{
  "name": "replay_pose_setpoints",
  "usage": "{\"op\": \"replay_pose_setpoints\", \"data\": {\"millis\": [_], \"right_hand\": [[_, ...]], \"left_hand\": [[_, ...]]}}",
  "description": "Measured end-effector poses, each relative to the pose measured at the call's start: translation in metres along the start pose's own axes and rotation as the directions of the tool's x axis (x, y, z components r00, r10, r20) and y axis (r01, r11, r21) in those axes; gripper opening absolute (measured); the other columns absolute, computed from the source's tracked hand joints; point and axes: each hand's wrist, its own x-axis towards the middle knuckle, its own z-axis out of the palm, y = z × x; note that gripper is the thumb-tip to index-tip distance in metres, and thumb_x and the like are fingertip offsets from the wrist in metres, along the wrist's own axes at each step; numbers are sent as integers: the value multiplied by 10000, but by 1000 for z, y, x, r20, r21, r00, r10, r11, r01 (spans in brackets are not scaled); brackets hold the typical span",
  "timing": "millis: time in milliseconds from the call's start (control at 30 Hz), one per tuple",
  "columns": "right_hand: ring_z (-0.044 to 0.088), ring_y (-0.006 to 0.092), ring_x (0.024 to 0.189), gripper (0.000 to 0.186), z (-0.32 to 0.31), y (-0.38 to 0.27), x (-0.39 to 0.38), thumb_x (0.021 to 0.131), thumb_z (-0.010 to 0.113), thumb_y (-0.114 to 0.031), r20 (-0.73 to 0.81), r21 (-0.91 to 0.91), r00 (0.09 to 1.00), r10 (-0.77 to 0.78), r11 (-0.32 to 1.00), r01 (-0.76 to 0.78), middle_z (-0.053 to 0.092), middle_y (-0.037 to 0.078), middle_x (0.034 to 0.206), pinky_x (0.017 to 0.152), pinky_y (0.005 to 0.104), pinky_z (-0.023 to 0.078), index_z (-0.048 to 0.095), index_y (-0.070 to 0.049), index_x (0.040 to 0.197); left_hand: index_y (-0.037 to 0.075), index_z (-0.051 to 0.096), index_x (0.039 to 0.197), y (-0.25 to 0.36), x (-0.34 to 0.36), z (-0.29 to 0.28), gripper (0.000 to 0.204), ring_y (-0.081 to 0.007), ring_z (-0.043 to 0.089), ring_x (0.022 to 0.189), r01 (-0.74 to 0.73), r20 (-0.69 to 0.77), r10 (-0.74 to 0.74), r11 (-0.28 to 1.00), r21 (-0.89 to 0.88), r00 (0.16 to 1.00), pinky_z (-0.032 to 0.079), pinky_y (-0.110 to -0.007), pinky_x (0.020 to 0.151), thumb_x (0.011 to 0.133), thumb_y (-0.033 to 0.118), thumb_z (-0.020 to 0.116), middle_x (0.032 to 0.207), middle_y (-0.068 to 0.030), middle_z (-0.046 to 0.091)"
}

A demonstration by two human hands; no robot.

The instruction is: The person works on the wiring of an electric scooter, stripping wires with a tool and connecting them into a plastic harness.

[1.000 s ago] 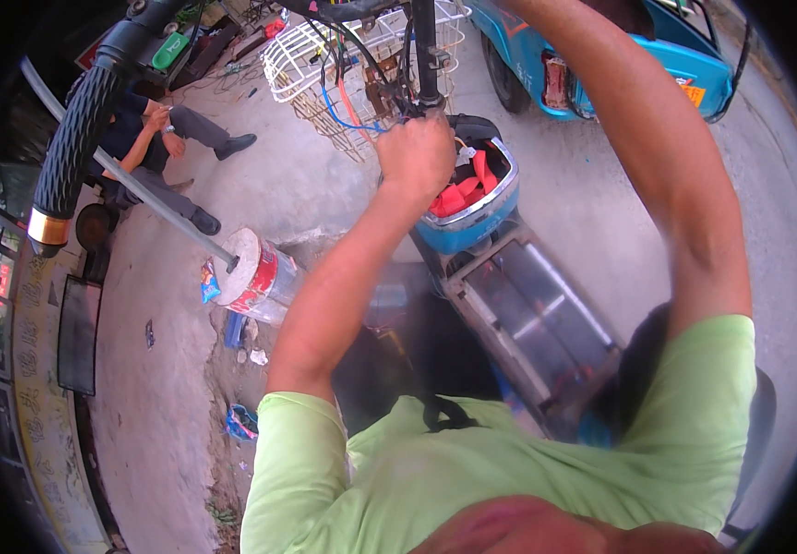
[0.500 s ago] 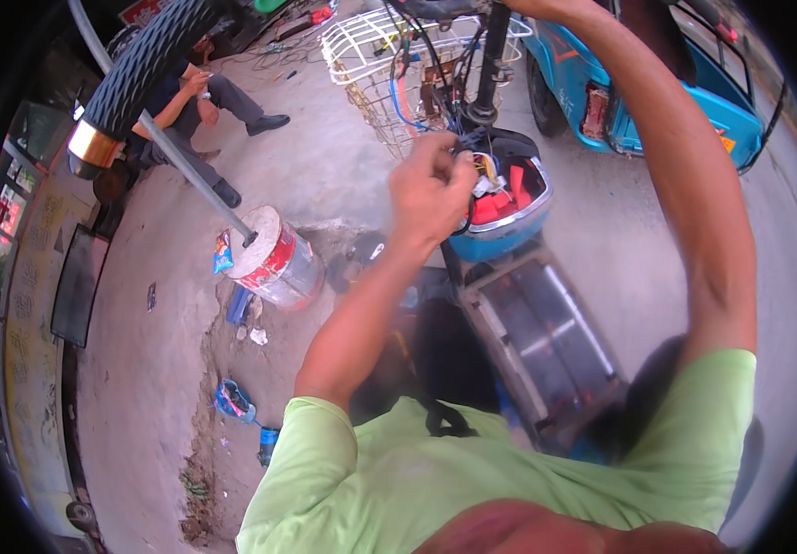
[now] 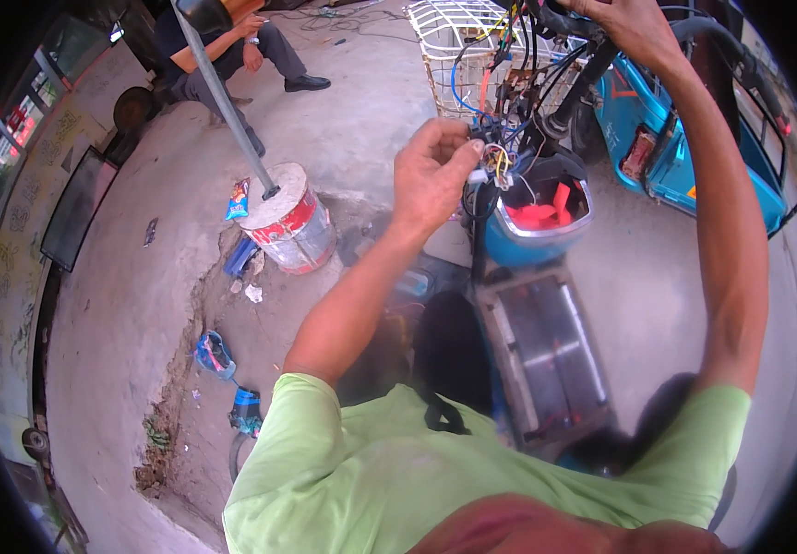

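My left hand (image 3: pixel 428 180) is closed in a pinch on a bundle of wires (image 3: pixel 500 166), with white connectors and yellow strands beside the thumb. Under them is the open blue front compartment (image 3: pixel 526 251) of an electric vehicle, with red material (image 3: pixel 546 214) inside. My right hand (image 3: pixel 636 30) is raised at the top edge, closed around the black handlebar (image 3: pixel 560 20); part of its fingers is cut off by the picture. Black, red and blue cables hang below the bar next to the steering column (image 3: pixel 578 97).
A white wire basket (image 3: pixel 449 69) is ahead, and a blue vehicle (image 3: pixel 652 152) stands at right. Between my legs lies a framed battery bay (image 3: pixel 546 351). Left are a concrete-filled bucket (image 3: pixel 292 235) with a pole (image 3: pixel 227 102) and a seated person (image 3: pixel 274 60).
The handlebar and steering column have turned and tilted to the right with my right hand. The wires at my left hand now hang higher, clear of the compartment. The whole view has shifted.
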Motion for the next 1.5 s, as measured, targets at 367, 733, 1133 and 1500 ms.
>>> {"op": "replay_pose_setpoints", "data": {"millis": [367,733,1133,1500], "right_hand": [[687,245,985,531,7,22,11,810,815,-222,18,101,999,-34,994,32,730,159,1073,901,379,545,664,20,1258],[578,108,798,657,21,79,30,917,791,-347,-24,-154,982,-187,971,182,659,49,893,739,288,481,559,-43,1452],[684,279,1021,581,-5,18,0,820,805,-277,13,-77,998,-57,995,58,712,183,1150,928,406,539,652,-5,1311],[703,223,934,585,-7,35,-1,858,770,-231,40,-69,999,-19,997,22,733,184,1125,863,362,566,619,-49,1393]], "left_hand": [[16,645,1246,12,26,5,328,-147,672,894,-89,224,84,996,15,971,560,-303,802,920,15,691,1034,-93,711],[-9,610,1010,11,43,49,202,-283,688,899,-726,236,692,607,323,683,566,-384,792,817,-40,659,1084,-145,614],[-18,528,1180,11,53,54,288,-224,727,854,202,216,-124,899,-390,969,605,-350,746,935,20,675,1014,-147,682],[-22,605,1340,4,36,48,377,-218,719,918,163,279,-70,931,-327,958,605,-352,820,963,-29,601,1112,-134,699]]}}
